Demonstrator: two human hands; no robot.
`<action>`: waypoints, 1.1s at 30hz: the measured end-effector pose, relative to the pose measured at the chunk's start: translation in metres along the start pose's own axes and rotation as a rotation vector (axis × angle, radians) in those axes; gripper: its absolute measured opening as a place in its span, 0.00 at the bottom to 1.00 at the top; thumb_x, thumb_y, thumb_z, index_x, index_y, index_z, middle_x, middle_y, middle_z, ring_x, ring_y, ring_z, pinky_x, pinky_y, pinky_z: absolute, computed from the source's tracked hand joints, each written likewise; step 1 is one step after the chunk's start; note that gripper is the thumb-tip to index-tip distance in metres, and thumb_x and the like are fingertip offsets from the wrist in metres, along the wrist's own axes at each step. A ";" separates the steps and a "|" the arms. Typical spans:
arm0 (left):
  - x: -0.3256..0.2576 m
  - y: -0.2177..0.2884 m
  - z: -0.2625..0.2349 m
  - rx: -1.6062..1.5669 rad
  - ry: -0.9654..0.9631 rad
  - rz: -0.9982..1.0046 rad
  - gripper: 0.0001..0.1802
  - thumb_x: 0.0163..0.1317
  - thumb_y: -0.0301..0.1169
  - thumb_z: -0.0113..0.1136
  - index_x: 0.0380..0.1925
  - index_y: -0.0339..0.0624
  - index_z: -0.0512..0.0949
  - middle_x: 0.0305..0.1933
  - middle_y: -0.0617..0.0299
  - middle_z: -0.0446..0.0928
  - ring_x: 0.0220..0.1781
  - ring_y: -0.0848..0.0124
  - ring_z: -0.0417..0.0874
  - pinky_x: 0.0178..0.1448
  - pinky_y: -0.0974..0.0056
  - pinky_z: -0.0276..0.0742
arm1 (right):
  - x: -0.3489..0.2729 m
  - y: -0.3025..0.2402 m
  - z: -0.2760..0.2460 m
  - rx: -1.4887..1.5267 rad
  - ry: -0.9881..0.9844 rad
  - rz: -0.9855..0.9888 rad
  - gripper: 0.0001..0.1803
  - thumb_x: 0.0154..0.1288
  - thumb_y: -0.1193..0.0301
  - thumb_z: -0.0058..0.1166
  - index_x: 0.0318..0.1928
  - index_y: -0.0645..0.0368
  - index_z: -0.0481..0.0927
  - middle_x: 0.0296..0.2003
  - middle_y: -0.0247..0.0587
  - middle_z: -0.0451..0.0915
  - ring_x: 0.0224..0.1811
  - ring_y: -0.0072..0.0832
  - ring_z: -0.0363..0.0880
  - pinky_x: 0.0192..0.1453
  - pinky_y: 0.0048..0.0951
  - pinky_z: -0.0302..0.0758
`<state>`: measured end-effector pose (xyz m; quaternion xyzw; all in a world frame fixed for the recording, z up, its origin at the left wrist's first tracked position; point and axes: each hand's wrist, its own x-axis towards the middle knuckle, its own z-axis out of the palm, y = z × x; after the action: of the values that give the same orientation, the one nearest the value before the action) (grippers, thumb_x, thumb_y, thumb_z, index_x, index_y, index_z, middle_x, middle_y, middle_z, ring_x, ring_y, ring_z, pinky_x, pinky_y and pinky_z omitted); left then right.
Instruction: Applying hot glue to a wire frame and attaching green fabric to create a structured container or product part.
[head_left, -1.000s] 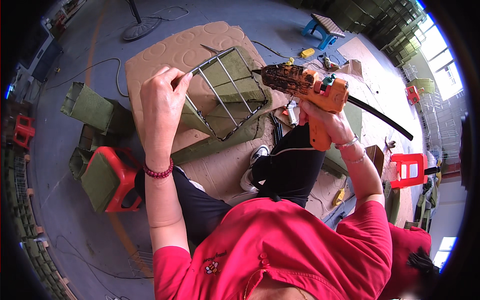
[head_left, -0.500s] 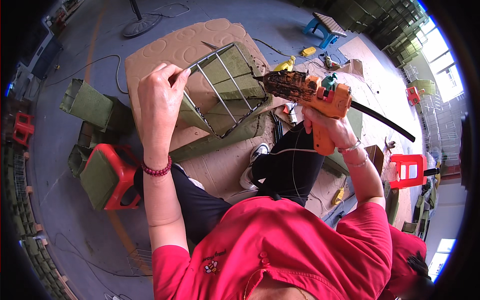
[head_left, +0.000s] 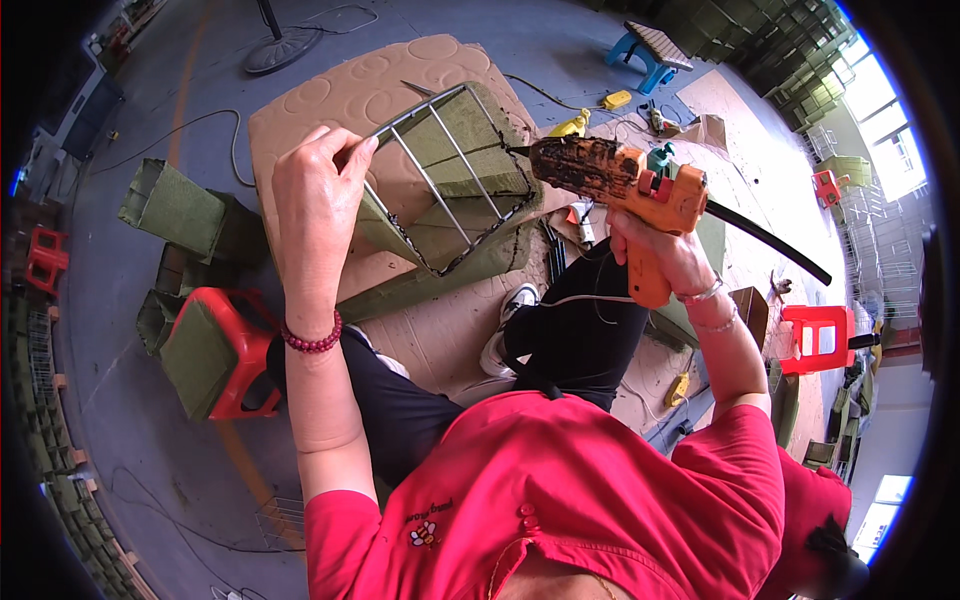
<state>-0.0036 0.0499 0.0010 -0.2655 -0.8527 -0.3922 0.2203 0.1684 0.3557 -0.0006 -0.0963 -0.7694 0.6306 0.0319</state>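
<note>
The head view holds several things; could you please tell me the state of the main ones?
Left hand: pinching the wire frame
Right hand: gripping the glue gun
Glue gun: smeared dark, nozzle pointing left
Black stick: protruding from the gun's rear
Wire frame: partly coated in dark residue
Green box: open
Blue stool: upright

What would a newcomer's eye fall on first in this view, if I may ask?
Probably the orange glue gun right of the upper middle, black-smeared at its front, with a black stick trailing behind, held in the right hand. Next comes the green box near the upper middle, where the left hand pinches its metal wire frame. The red stool also stands out at left.
</note>
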 end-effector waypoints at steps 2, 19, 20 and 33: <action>0.000 0.000 -0.002 -0.014 -0.010 -0.022 0.09 0.62 0.27 0.66 0.31 0.30 0.80 0.24 0.56 0.76 0.22 0.72 0.75 0.29 0.66 0.69 | -0.005 -0.002 0.000 -0.004 0.007 0.020 0.13 0.67 0.68 0.62 0.46 0.61 0.78 0.24 0.33 0.77 0.23 0.20 0.76 0.28 0.23 0.73; -0.001 0.004 -0.001 -0.007 -0.013 -0.032 0.09 0.62 0.27 0.66 0.31 0.29 0.80 0.25 0.55 0.77 0.22 0.71 0.75 0.29 0.66 0.70 | -0.036 0.002 -0.007 -0.062 0.033 0.152 0.14 0.64 0.68 0.65 0.45 0.61 0.78 0.26 0.33 0.78 0.23 0.21 0.77 0.27 0.24 0.73; -0.001 0.004 0.000 -0.012 -0.015 -0.040 0.09 0.62 0.27 0.66 0.31 0.29 0.80 0.25 0.55 0.77 0.22 0.71 0.75 0.29 0.66 0.70 | -0.036 0.002 -0.007 -0.063 0.035 0.156 0.14 0.64 0.68 0.65 0.45 0.61 0.78 0.26 0.33 0.78 0.23 0.21 0.77 0.27 0.24 0.73; -0.002 0.004 0.002 0.048 -0.017 -0.004 0.08 0.62 0.27 0.66 0.31 0.30 0.80 0.25 0.56 0.78 0.23 0.71 0.77 0.30 0.66 0.71 | -0.030 0.002 -0.006 -0.059 0.064 0.122 0.14 0.64 0.67 0.66 0.44 0.60 0.78 0.25 0.33 0.78 0.23 0.20 0.77 0.27 0.24 0.73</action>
<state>0.0005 0.0532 0.0006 -0.2616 -0.8643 -0.3698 0.2186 0.1993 0.3563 0.0013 -0.1639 -0.7790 0.6050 0.0154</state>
